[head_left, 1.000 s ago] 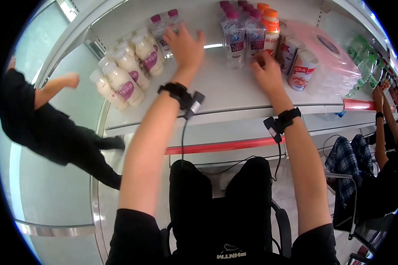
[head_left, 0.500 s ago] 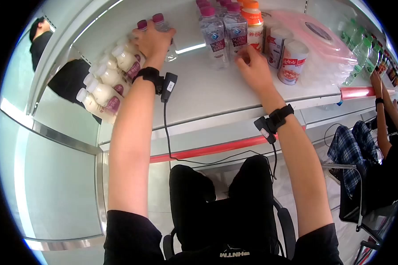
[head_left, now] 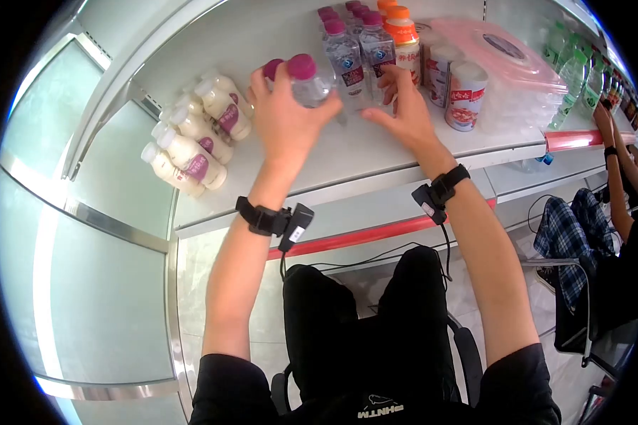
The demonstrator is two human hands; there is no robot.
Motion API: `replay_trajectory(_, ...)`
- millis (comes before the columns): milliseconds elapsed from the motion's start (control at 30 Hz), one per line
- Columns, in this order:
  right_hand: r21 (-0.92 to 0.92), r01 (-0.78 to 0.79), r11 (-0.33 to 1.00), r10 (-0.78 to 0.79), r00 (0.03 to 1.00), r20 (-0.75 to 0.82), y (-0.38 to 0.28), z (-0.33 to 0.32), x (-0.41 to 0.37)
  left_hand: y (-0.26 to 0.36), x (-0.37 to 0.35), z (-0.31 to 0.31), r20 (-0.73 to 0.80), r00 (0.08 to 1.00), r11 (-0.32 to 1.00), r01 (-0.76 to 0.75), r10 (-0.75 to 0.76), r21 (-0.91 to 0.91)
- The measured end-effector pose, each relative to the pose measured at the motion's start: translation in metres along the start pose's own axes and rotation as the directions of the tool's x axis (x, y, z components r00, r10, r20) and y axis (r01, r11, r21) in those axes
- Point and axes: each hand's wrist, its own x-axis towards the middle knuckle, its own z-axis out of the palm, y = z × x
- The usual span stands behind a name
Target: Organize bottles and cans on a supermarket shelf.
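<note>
My left hand (head_left: 287,120) is wrapped round two clear bottles with purple caps. The nearer bottle (head_left: 312,88) tilts toward me, and the other shows mostly its cap (head_left: 273,68) behind my fingers. To the right, my right hand (head_left: 407,120) is open, thumb and fingers apart, with its fingertips beside a labelled soda water bottle (head_left: 378,53). Another soda water bottle (head_left: 344,53) stands to its left, between my two hands. Several more purple caps line up behind these front bottles.
White-capped milky bottles (head_left: 191,159) stand in rows on the shelf's left. An orange-capped bottle (head_left: 405,44), cans (head_left: 465,99) and pink-lidded plastic boxes (head_left: 514,60) are right of the soda water. Green-capped bottles (head_left: 573,81) stand farther right, by another person's hand (head_left: 604,122).
My left hand has brought the two purple-capped bottles rightward and toward me, from beside the milky bottles to near the soda water rows. My right hand's fingers have spread.
</note>
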Motion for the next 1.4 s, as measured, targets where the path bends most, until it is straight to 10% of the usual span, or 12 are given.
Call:
replay_trajectory(233,-0.029,0.247,0.969,-0.247,0.969,0.015,-0.01,-0.005,-0.006,0.07,0.008,0.004,0.11,0.993,0.975,0.061,-0.037,-0.215)
replay_trajectory(367,-0.069,-0.067,0.995,0.065,0.997,-0.034,0.0,-0.004,-0.002,0.052,0.0,0.042,0.098,0.995,0.982,0.014,0.005,-0.188)
replay_trajectory(467,-0.166,0.145,0.975,-0.17,0.975,-0.144,0.018,-0.001,0.001,0.032,-0.016,0.048,0.168,0.986,0.878,0.078,0.003,-0.472)
replay_trajectory(633,-0.289,0.027,0.957,-0.079,0.982,-0.173,0.021,-0.002,0.0,0.004,-0.052,0.052,0.081,0.995,0.859,-0.002,0.051,-0.511)
replay_trajectory(700,-0.265,0.004,0.964,-0.045,0.988,-0.148,0.014,-0.002,0.002,0.007,-0.052,0.036,0.426,0.878,0.835,0.394,-0.218,-0.385)
replay_trajectory(1400,-0.212,-0.053,0.976,0.023,0.99,-0.14,0.02,-0.001,0.001,-0.003,-0.06,0.061,0.386,0.922,0.964,0.104,-0.001,-0.246)
